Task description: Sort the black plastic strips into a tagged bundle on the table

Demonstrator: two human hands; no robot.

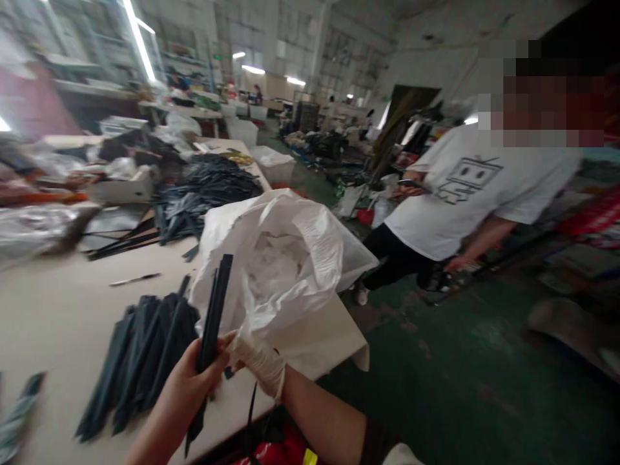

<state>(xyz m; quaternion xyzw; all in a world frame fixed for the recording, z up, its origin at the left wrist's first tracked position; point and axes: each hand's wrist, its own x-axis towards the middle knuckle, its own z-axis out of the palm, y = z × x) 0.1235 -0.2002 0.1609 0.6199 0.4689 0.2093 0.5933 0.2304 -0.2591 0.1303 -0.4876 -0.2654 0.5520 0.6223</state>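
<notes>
Upright in my bare left hand (pixel 194 374) is a bundle of dark strips (pixel 216 310), with my fingers wrapped round it. My right hand (pixel 254 361), in a pale glove, touches the bundle's side with bent fingers; what they pinch, if anything, is hidden. Just beyond my hands stands an open white sack (pixel 271 258) with whitish contents. A row of dark strips (pixel 140 361) lies on the table (pixel 58 303) to the left of my left hand.
A large heap of dark strips (pixel 208 187) lies behind the sack. A thin pen-like object (pixel 134 279) rests on the table. At the right stands a person in a white shirt (pixel 460 187), near the table's right edge. White bins (pixel 274 165) stand farther back.
</notes>
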